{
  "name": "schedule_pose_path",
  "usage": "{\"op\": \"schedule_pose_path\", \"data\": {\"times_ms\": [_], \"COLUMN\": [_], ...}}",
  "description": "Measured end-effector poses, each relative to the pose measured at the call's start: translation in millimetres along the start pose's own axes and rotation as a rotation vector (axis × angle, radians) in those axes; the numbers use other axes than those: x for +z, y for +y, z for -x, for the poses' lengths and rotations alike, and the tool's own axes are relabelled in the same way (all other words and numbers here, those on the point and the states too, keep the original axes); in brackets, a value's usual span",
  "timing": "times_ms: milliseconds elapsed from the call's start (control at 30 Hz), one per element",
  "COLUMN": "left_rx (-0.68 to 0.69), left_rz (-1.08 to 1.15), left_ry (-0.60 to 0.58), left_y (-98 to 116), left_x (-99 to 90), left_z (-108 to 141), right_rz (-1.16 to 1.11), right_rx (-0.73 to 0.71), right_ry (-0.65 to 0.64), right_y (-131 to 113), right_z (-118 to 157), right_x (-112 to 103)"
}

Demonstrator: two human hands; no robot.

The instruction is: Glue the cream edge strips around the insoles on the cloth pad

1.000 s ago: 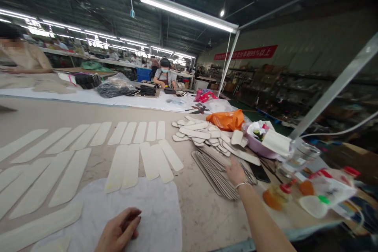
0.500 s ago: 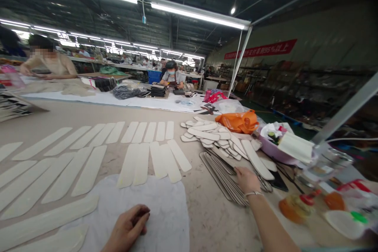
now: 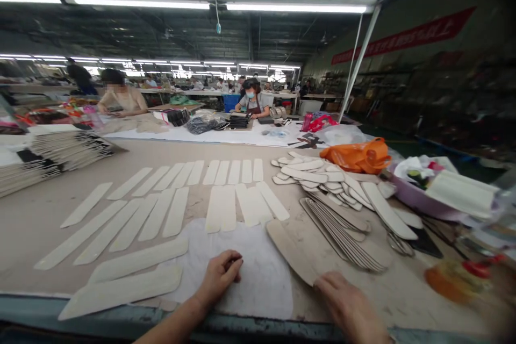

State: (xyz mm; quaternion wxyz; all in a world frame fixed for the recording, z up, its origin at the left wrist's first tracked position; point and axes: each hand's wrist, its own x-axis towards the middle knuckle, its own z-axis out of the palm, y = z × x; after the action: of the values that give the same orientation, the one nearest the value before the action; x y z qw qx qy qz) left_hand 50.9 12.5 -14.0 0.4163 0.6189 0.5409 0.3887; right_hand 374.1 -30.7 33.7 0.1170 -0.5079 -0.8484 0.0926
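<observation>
You seem at the fetching step, right grip [image 3: 350,303] grasping a brown strip [image 3: 292,250], left grip [image 3: 221,274] loose and empty; laying it on the white cloth [image 3: 264,282] calls for steadiness.

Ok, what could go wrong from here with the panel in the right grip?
The taupe panel seems held near one end by the right grip, so it might twist or slip.
Its far end is close to the pale strips and could nudge one.
The fanned stack lies just beside it; a sideways sweep might disturb those pieces.
</observation>
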Motion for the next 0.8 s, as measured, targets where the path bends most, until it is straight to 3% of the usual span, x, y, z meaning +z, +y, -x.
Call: {"op": "schedule_pose_path", "data": {"times_ms": [100, 200, 400, 500, 800], "left_rx": [0.045, 0.089, 0.202, 0.170, 0.212], "left_rz": [-0.077, -0.152, -0.881, -1.027, -1.319], "left_ry": [0.028, 0.041, 0.060, -0.001, -0.202], "left_y": [0, 9, 28, 23, 8], "left_x": [0.4, -8.8, -68.7, -91.2, -91.7], "left_z": [1, -1, -27, -46, -72], "right_rz": [-0.047, -0.078, -0.137, -0.162, -0.264], "right_rx": [0.015, 0.046, 0.061, 0.059, 0.000], "right_ry": [-0.095, -0.091, 0.007, 0.047, 0.072], "right_y": [0, 18, 34, 28, 9], "right_z": [15, 21, 16, 9, -8], "right_x": [8, 14, 18, 21, 26]}}
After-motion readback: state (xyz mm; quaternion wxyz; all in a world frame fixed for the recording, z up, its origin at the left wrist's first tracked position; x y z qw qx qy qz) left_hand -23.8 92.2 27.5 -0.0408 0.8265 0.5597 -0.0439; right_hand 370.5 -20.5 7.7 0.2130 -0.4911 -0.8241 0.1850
